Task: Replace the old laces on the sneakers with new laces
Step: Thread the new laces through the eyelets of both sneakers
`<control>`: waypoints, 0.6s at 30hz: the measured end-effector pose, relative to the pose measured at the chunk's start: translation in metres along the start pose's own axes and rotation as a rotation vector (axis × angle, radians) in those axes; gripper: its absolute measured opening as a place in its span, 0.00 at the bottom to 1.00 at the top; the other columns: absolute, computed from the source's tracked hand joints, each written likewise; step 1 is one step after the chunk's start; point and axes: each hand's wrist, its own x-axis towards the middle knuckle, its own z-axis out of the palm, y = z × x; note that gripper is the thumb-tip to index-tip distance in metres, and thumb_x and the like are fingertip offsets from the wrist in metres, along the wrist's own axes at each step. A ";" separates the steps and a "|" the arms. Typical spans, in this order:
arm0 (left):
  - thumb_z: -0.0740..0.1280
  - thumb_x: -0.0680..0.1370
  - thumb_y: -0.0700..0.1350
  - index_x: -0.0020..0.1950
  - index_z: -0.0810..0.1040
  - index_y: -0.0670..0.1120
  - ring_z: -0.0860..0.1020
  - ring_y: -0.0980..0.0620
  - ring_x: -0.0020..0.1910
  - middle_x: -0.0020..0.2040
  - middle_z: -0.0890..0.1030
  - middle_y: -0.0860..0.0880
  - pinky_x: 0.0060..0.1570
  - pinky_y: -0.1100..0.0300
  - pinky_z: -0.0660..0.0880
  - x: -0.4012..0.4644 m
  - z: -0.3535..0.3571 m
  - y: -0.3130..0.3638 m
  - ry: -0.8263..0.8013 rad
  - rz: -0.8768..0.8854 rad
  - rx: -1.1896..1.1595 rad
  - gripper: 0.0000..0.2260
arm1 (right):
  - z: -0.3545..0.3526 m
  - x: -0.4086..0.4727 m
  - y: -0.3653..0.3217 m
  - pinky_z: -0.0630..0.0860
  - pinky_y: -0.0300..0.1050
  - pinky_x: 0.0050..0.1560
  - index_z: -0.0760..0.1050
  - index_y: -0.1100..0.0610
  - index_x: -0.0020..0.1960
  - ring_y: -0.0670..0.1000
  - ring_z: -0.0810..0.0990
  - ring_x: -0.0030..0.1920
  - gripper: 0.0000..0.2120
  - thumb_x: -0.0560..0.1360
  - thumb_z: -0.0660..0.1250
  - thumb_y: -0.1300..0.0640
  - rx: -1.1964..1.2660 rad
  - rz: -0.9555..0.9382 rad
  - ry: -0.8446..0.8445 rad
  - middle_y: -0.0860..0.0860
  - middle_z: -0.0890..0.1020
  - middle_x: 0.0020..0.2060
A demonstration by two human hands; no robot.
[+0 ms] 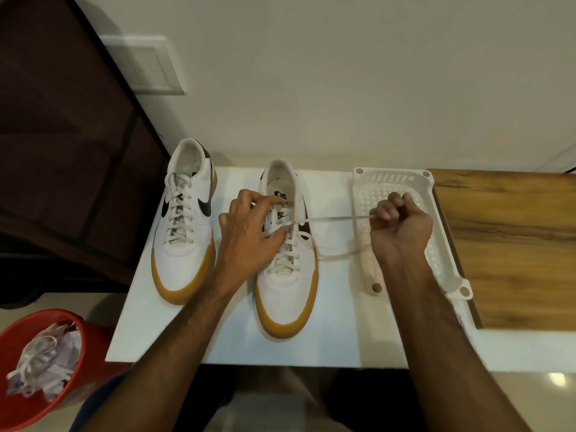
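White tabletop (218, 332): gum-soled sneaker (285, 260) (leather, smooth) under spread left hand (249, 232); right hand (399, 226) fisted around flat lace (336, 218).

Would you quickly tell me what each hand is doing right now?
Left hand: open, fingers spread, pressing on the right sneaker at its laces.
Right hand: closed in a fist, holding the lace taut.

A plain cream wall (343, 73) rises beyond the hands, with a switch plate (146, 65) up to their left. Dark brown furniture (62, 135) stands further left; glossy pale floor (530, 388) lies below the right forearm.
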 end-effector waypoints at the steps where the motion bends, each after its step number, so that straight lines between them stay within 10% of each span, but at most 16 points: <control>1: 0.72 0.75 0.55 0.67 0.77 0.55 0.70 0.49 0.62 0.59 0.70 0.51 0.58 0.52 0.59 -0.001 0.000 -0.001 -0.006 0.019 0.011 0.21 | 0.001 -0.001 0.000 0.64 0.37 0.24 0.68 0.54 0.41 0.45 0.64 0.26 0.11 0.82 0.58 0.61 -0.167 -0.010 0.004 0.47 0.70 0.29; 5: 0.66 0.75 0.59 0.70 0.74 0.60 0.66 0.50 0.65 0.66 0.66 0.52 0.61 0.51 0.58 -0.003 -0.001 -0.001 -0.039 0.101 -0.002 0.23 | 0.014 -0.011 0.018 0.70 0.42 0.34 0.79 0.52 0.45 0.48 0.74 0.32 0.05 0.78 0.68 0.52 -1.399 -0.225 -0.273 0.47 0.81 0.34; 8: 0.68 0.73 0.64 0.71 0.72 0.63 0.61 0.50 0.72 0.75 0.61 0.55 0.65 0.50 0.55 -0.003 0.002 0.001 -0.078 0.121 -0.023 0.26 | 0.015 -0.018 0.036 0.72 0.43 0.41 0.82 0.51 0.47 0.43 0.76 0.36 0.07 0.77 0.72 0.48 -1.855 -0.217 -0.550 0.43 0.79 0.34; 13: 0.71 0.68 0.67 0.68 0.74 0.65 0.59 0.51 0.74 0.77 0.60 0.58 0.66 0.51 0.53 0.000 0.003 0.000 -0.097 0.059 -0.052 0.28 | 0.013 -0.015 0.042 0.75 0.47 0.49 0.81 0.55 0.46 0.48 0.80 0.46 0.07 0.77 0.72 0.50 -1.814 -0.257 -0.562 0.48 0.82 0.43; 18: 0.75 0.66 0.64 0.67 0.74 0.65 0.58 0.52 0.74 0.75 0.62 0.59 0.67 0.51 0.54 0.000 0.002 -0.003 -0.099 0.033 -0.077 0.30 | 0.010 -0.004 0.021 0.67 0.39 0.37 0.75 0.59 0.43 0.47 0.73 0.42 0.05 0.78 0.68 0.62 -0.984 -0.202 -0.350 0.48 0.83 0.46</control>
